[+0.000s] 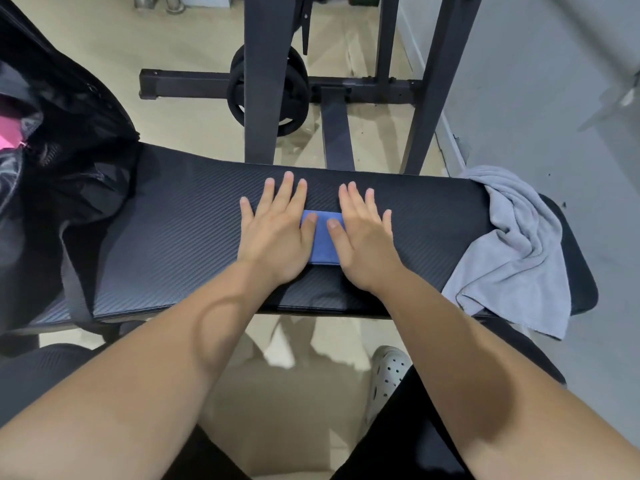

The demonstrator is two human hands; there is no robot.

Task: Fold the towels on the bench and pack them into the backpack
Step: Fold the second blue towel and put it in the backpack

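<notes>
2 flat palms, our left hand (277, 233) and right hand (363, 240), fingers straight, pressed the folded blue towel (322, 240) onto the bench (173, 230).

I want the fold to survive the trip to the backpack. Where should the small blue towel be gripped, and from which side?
Likely by its left and right ends, pinching all layers. The blue towel lies flat as a folded pad on the bench, and the left hand and right hand press flat on those ends, so coming in from both sides should keep it folded.
</notes>
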